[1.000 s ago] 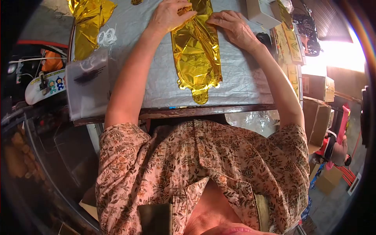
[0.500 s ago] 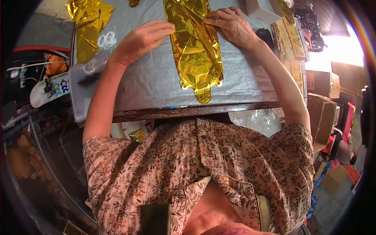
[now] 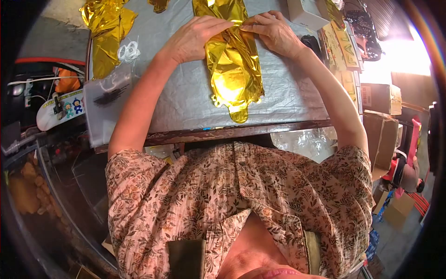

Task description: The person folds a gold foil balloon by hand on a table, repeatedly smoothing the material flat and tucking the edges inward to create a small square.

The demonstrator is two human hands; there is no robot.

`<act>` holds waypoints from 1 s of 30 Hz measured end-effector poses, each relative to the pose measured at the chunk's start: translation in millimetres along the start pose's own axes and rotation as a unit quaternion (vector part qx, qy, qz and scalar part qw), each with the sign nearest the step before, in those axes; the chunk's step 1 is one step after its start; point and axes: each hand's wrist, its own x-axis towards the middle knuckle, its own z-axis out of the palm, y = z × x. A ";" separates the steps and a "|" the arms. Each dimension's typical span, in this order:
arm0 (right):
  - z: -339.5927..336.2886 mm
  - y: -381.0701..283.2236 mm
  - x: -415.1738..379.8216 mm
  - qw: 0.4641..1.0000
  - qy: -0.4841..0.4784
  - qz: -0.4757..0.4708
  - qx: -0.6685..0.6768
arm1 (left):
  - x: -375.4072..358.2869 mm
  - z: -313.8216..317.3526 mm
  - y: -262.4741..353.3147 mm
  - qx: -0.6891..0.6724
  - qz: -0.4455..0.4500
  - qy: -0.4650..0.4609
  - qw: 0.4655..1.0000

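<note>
A flat, crinkled gold foil balloon [image 3: 234,69] lies lengthwise on the grey-covered table [image 3: 162,102], its rounded tab end pointing toward me. My left hand [image 3: 200,38] reaches over the balloon from the left, fingers pressed together on a fold of the foil. From the right, my right hand [image 3: 274,33] pinches the same crease between thumb and fingers. The fingertips of both hands nearly meet near the middle of the foil. Anything small between the fingertips is hidden.
More gold foil [image 3: 109,35] lies at the table's left edge, beside white ribbon rolls [image 3: 128,51] and a clear plastic bag [image 3: 109,100]. On the right are a white box [image 3: 309,14], a black object [image 3: 313,44] and a lettered box [image 3: 344,51]. Cardboard boxes [image 3: 381,100] stand beyond.
My left hand has moved right and away from me, from beside the balloon onto its middle, meeting my right hand. The right hand has barely moved; the foil is creased differently.
</note>
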 end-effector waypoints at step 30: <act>39.5 19.1 28.5 0.882 0.086 0.317 0.338 | -25.5 14.4 -22.3 -0.172 -0.329 0.167 0.913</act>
